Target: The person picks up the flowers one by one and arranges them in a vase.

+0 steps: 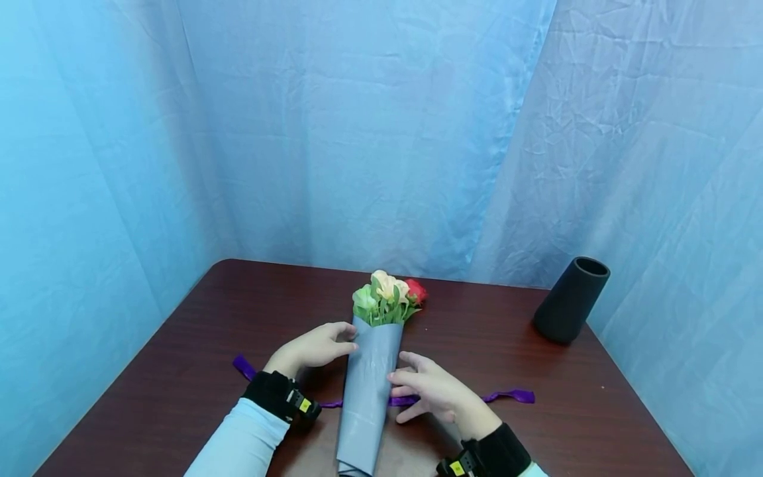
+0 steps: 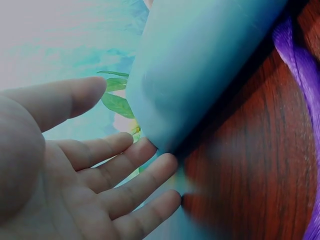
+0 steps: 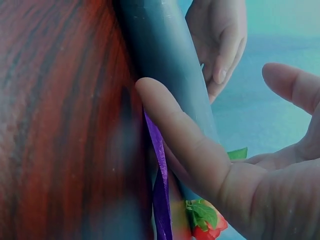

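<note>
A bouquet rolled in grey-blue wrapping paper (image 1: 371, 384) lies lengthwise on the table. Out of its far end stick a green flower (image 1: 365, 298), cream flowers (image 1: 387, 285) and a red flower (image 1: 416, 291) with leaves. A purple ribbon (image 1: 514, 395) runs crosswise beneath the roll, showing on both sides. My left hand (image 1: 318, 347) is at the roll's upper left side, fingers spread and extended near the paper. At the right side, my right hand (image 1: 438, 389) has its fingers parted beside the paper, over the ribbon. Neither hand grips anything; whether fingertips touch the paper I cannot tell.
A black vase (image 1: 571, 301) stands at the back right of the dark wooden table (image 1: 477, 331). Light blue curtains (image 1: 381, 132) hang behind and along both sides. Black bands with small cameras circle both wrists.
</note>
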Motion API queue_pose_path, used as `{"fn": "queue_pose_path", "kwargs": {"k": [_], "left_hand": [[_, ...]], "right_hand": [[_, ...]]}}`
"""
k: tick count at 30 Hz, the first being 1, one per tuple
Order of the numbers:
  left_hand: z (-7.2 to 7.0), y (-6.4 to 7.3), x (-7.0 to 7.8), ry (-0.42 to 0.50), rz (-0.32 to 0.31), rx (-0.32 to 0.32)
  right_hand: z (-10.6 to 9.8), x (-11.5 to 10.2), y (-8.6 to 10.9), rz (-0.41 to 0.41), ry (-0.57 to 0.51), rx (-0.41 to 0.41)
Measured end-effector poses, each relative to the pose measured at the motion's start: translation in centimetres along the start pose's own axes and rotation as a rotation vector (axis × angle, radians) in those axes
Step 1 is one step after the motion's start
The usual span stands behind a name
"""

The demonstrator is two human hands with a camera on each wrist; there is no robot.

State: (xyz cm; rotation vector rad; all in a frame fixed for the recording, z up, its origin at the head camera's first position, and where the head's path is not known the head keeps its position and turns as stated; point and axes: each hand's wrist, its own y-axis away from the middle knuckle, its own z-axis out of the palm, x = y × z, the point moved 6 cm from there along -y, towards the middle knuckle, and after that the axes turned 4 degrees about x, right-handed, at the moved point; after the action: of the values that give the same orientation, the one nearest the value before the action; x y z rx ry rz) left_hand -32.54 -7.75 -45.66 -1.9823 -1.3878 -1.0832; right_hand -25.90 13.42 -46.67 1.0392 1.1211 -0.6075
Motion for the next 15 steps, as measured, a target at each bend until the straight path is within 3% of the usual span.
{"fn": "queue_pose_path", "kwargs": {"k": [15], "left_hand": [[-0.46, 0.04, 0.11, 0.005, 0.046, 0.014]], "right_hand": [[-0.03, 0.35, -0.38, -0.024, -0.004, 0.035]]}}
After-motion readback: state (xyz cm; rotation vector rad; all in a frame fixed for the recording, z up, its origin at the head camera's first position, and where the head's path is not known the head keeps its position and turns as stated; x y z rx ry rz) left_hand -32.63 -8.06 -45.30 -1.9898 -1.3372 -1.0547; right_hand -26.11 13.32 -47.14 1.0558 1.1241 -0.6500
